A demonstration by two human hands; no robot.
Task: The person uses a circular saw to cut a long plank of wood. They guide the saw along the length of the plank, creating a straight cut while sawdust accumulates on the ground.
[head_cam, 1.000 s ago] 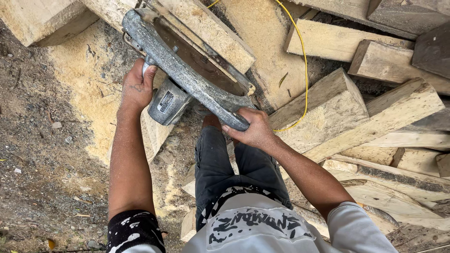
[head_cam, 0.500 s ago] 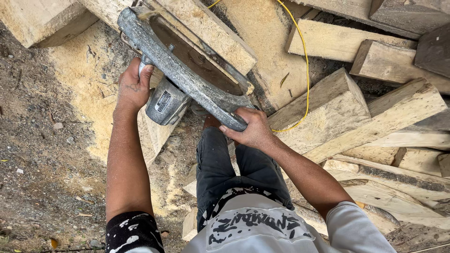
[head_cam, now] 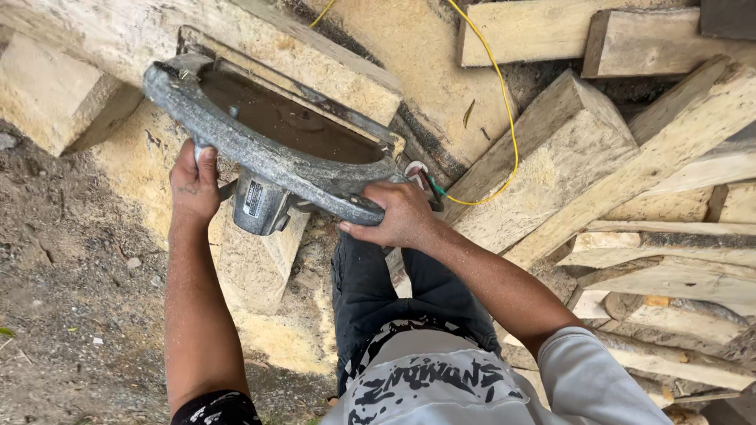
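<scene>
A big grey circular saw (head_cam: 268,149) with a curved metal guard rests against a long pale timber beam (head_cam: 260,47). Its motor housing (head_cam: 258,206) hangs under the guard. My left hand (head_cam: 194,182) grips a handle at the guard's left end. My right hand (head_cam: 398,214) is closed around the guard's right end, by the switch and cable. The blade is hidden inside the guard.
A yellow cable (head_cam: 504,118) runs from the saw up over the wood. Rough-sawn timber blocks (head_cam: 567,149) and planks (head_cam: 677,267) are stacked at right. Sawdust (head_cam: 283,338) lies under the saw, bare dirt ground (head_cam: 63,299) at left. My dark trousers (head_cam: 370,291) are below.
The saw and both hands have shifted slightly along the beam; the view has dipped closer. Both grips are unchanged.
</scene>
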